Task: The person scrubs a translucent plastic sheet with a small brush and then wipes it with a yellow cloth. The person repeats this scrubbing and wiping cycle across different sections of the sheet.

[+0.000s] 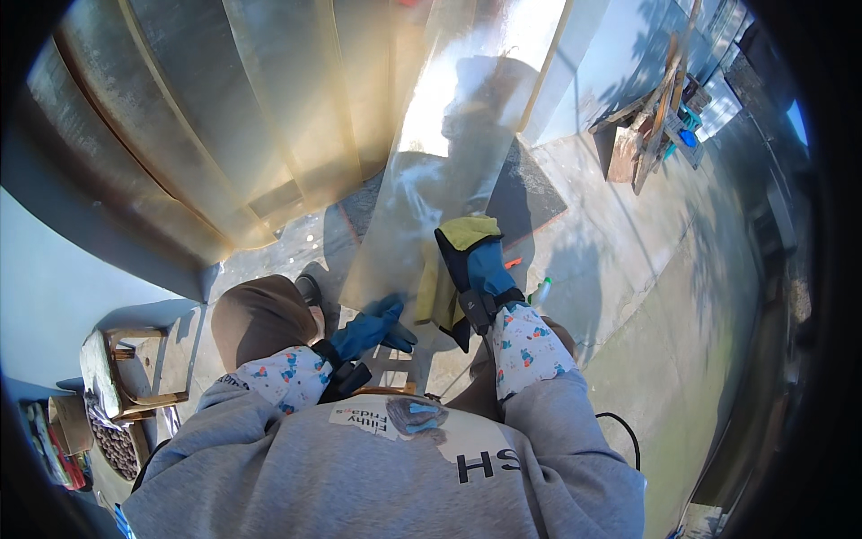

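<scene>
A long translucent plastic strip (404,236) slopes down in front of me, its lower end near my knees. My right hand (486,266), in a blue rubber glove, grips a yellow and black cloth (469,232) at the strip's right side. Part of the cloth hangs down below that hand. My left hand (370,329), gloved in the same blue, is at the strip's lower end; whether its fingers pinch the edge cannot be made out. Patterned sleeve covers and black wrist devices are on both forearms.
More translucent strips (289,114) hang at upper left. A dark mat (528,192) lies under the strip. Right of my hand are a green-tipped bottle (541,291) and an orange object (513,263). Boards (650,128) lean at upper right; a wooden chair (145,397) stands left.
</scene>
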Available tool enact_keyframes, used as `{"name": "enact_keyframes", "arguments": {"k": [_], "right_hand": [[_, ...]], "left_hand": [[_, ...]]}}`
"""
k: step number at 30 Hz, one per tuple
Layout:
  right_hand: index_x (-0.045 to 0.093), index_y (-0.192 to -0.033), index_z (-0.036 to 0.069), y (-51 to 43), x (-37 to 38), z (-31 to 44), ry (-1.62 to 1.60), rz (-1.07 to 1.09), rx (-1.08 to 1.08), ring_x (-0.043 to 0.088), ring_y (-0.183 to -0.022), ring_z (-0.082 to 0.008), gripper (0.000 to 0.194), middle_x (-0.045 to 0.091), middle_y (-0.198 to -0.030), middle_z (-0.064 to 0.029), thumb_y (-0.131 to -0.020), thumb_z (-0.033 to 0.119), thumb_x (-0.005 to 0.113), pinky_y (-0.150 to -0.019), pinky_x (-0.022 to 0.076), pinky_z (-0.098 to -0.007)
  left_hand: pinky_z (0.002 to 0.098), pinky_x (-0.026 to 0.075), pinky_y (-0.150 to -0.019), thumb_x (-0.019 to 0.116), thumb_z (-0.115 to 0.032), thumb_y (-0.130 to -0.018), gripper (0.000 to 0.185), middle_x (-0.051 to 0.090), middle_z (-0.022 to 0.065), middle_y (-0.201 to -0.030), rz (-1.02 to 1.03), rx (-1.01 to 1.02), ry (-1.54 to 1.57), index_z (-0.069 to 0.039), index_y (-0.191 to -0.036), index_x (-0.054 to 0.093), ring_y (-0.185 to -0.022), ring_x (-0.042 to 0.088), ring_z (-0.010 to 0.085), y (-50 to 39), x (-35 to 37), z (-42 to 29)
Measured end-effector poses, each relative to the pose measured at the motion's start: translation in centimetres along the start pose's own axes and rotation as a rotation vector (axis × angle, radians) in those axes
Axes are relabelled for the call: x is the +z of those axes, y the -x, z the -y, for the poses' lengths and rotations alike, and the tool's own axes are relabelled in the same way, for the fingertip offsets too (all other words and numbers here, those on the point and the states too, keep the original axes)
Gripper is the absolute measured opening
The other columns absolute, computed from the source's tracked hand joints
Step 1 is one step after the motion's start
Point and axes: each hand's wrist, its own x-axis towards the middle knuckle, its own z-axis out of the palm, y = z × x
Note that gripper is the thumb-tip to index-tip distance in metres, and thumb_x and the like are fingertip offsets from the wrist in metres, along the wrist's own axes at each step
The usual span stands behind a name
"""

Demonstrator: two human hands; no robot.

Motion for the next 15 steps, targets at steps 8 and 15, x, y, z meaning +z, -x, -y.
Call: {"name": "enact_keyframes", "arguments": {"k": [8, 15], "right_hand": [[0.062, -0.118, 0.014, -5.2, 1.6, -7.4, -0.607, 0.000, 0.125, 0.064, -0.101, -0.0247, 0.026, 0.065, -0.118, -0.0075, -0.093, 0.018, 0.059, -0.094, 0.0489, -0.0368], [0.063, -0.122, 0.021, 7.6, 8.4, 2.3, -0.207, 0.021, -0.119, 0.058, -0.113, -0.0282, 0.035, 0.062, -0.126, -0.0054, -0.089, 0.022, 0.052, -0.106, 0.0385, -0.0451]], "left_hand": [[0.0413, 0.060, -0.080, 0.045, -0.040, -0.103, 0.059, 0.068, 0.0228, -0.104, -0.007, 0.108, 0.144, -0.007, -0.148, 0.029, -0.086, 0.071, 0.0324, 0.3, -1.2, 0.2], [0.0394, 0.062, -0.071, 0.044, -0.036, -0.104, 0.050, 0.067, 0.0221, -0.105, -0.044, 0.134, 0.221, -0.010, -0.146, 0.035, -0.082, 0.072, 0.0320, -0.9, -2.2, 1.8]]}}
